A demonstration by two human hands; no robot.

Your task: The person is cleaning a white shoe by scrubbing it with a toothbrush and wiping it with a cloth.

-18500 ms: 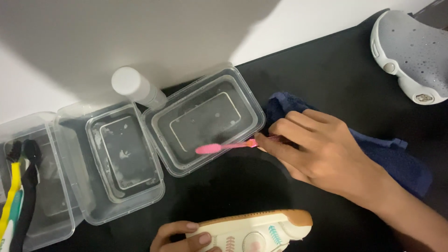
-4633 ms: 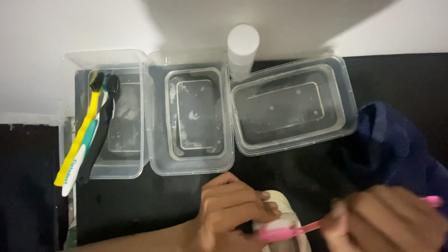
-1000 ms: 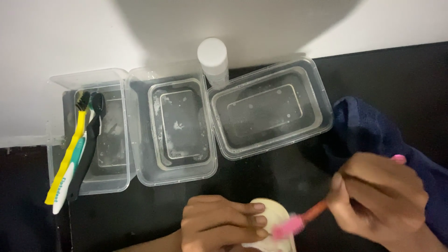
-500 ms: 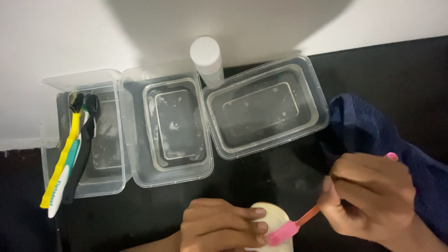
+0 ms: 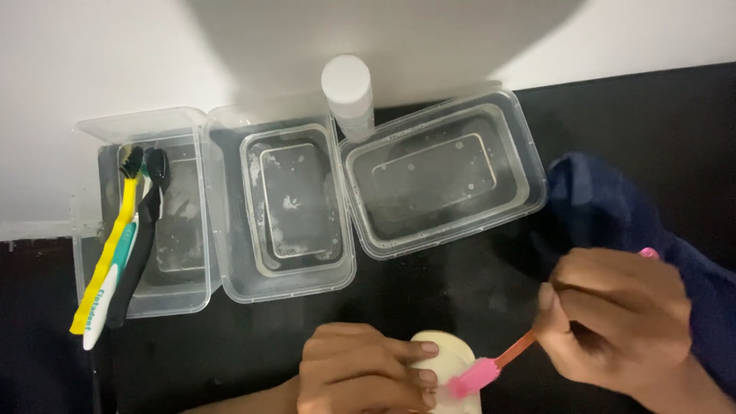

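My left hand [image 5: 360, 372] grips a cream-coloured shoe [image 5: 448, 360] at the bottom edge of the view; only its rounded end shows. My right hand [image 5: 617, 318] is closed around a pink toothbrush [image 5: 491, 366]. The brush's bristle head rests against the shoe right beside my left fingertips, and the pink handle end sticks out above my right hand.
Three clear plastic tubs sit in a row on the black mat: the left tub [image 5: 100, 230] holds several toothbrushes [image 5: 115, 253], the middle tub [image 5: 230, 253] and right tub [image 5: 529, 161] hold wet residue. A white bottle [image 5: 349, 92] stands behind them. A dark blue cloth [image 5: 613, 207] lies at right.
The pink brush head has shifted slightly along the shoe in short strokes. My left hand keeps its hold on the shoe. The view has drifted a little.
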